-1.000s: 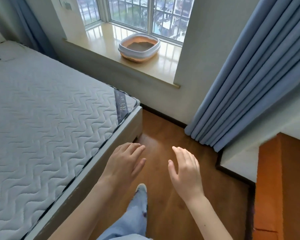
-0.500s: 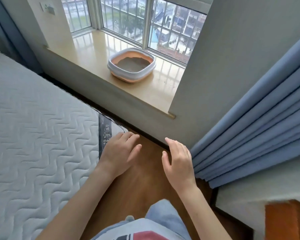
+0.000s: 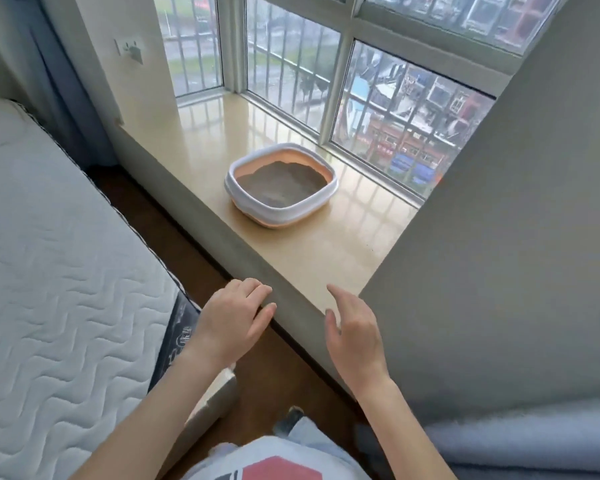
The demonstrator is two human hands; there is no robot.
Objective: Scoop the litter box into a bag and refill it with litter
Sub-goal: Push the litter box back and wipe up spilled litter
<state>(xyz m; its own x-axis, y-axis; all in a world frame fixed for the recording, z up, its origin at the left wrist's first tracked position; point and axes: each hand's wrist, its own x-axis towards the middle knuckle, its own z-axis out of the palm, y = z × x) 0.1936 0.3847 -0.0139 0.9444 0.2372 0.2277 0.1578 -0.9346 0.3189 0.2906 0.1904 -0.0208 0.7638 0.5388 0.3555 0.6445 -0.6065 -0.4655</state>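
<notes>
Litter box (image 3: 280, 188) first: it sits on the window ledge (image 3: 201, 140), well back from the front edge and close under the window glass (image 3: 388, 109), its white rim around a peach tub heaped unevenly with grey litter (image 3: 281, 180). From my head camera, the only view I have, my left hand (image 3: 234, 320) hangs near the ledge's front lip with fingers relaxed and loosely spread, holding nothing; whether the fingertips touch the ledge I cannot tell. My right hand (image 3: 352, 332) is lifted with straight, parted fingers over the corner of the ledge beside the grey wall (image 3: 499, 237), also empty.

Both hands are well apart from the box, so I judge I am only reaching in. I see no bag and no scoop here, which is my first worry: if I pull the box toward me with nowhere to empty it, I will be juggling it over the wooden floor (image 3: 257, 382) and the mattress (image 3: 49, 271). The ledge looks glossy, so the box could slide faster than I expect and tip at the edge. The litter is piled higher at the back, so a jerk or tilt would likely spill grains over the rim. The wall crowds my right side, and I could knock my elbow mid-lift.
</notes>
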